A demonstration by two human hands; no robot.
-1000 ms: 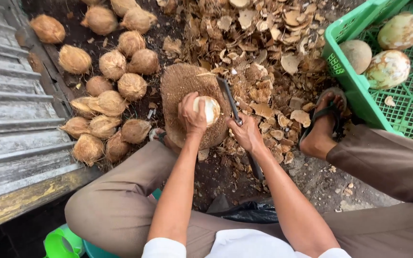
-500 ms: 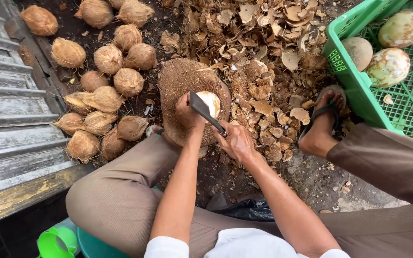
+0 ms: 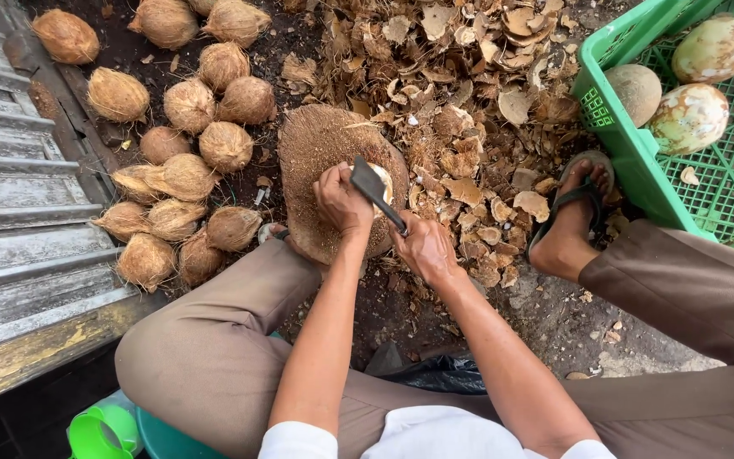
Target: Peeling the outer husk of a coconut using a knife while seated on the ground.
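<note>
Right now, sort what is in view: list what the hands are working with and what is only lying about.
In use:
left hand
coconut
right hand
cleaver
round block

Lying about:
husked coconuts
shell scraps
green crate
peeled coconuts
green cup

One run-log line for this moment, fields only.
left hand: holds pale coconut on round block | right hand: grips cleaver, blade at coconut | left: husked coconuts | right: green crate
</note>
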